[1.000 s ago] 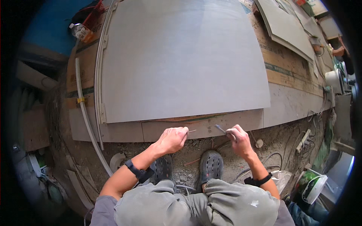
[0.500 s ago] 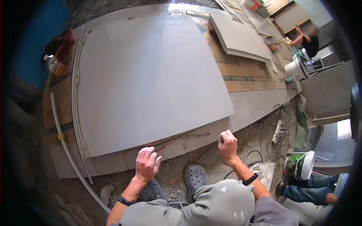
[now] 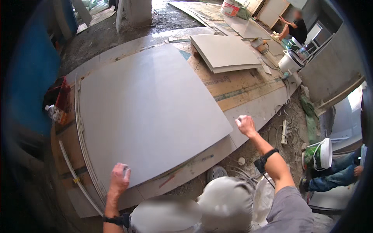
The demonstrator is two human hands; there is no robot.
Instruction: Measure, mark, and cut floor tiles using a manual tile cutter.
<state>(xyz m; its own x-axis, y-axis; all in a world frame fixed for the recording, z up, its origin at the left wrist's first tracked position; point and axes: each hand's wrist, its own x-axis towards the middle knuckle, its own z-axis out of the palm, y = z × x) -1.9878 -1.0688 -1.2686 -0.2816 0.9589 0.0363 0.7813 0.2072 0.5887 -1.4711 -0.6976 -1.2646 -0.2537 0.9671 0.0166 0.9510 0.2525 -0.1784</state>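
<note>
A large grey slab (image 3: 151, 105) lies on cardboard (image 3: 223, 83), with long pale trim strips (image 3: 83, 136) along its left side. My left hand (image 3: 120, 178) is at the slab's lower-left part, fingers loosely curled and apart from the thumb, with nothing visible in them. My right hand (image 3: 245, 126) is closed just beyond the slab's right corner; what it holds, if anything, I cannot make out. Below the slab's near edge lie a thin reddish stick (image 3: 167, 180) and a slim bluish tool (image 3: 207, 157).
Stacked tiles (image 3: 225, 52) sit behind right. A seated person (image 3: 295, 29) and white bucket (image 3: 289, 60) are farther back; another person's legs (image 3: 330, 178) and a green-white bucket (image 3: 318, 154) are at right, near a power strip (image 3: 284, 133). A bottle (image 3: 54, 113) is at left.
The thin items that were in my hands now lie below the slab. My hands have moved apart and forward. The view has tilted up, showing more of the room.
</note>
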